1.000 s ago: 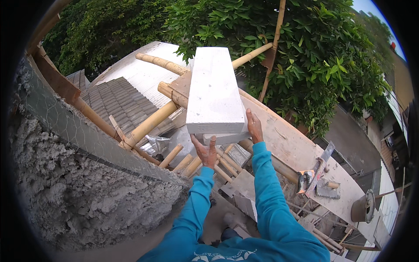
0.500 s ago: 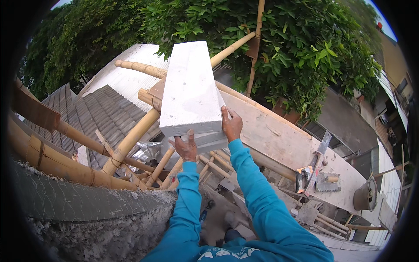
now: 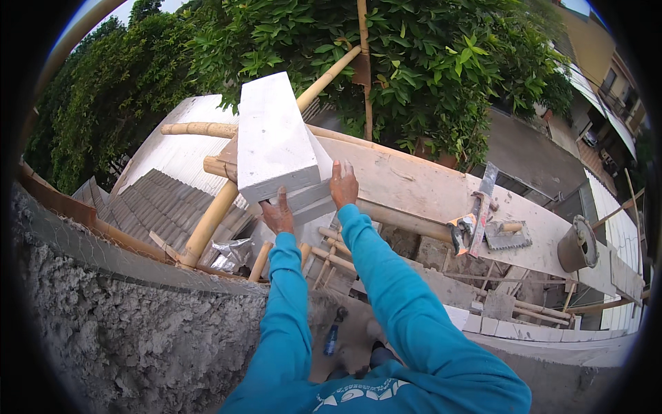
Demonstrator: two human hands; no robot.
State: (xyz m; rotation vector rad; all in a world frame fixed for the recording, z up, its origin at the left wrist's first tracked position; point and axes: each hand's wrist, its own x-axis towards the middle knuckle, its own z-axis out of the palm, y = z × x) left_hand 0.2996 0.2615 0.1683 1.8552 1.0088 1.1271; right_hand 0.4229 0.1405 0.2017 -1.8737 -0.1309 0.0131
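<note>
Hands raised on a white block (image 3: 272,134) at centre frame: left hand (image 3: 278,214) presses its near underside, fingers together; right hand (image 3: 343,184) grips its right edge. Wooden plank (image 3: 420,190) at 3 o'clock; rough wall (image 3: 124,324) at 8 o'clock.

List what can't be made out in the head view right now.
- Underside of the white block: faces away from the camera.
- Left hand and right hand: palms and fingertips pressed against the block, so how firm the hold is cannot be seen.
- Tools on the wooden plank: small, bent near the rim; the notched trowel shows, the rest are unclear.
- Bucket: contents hidden by its wall.
- Feet: behind the sleeves.
</note>
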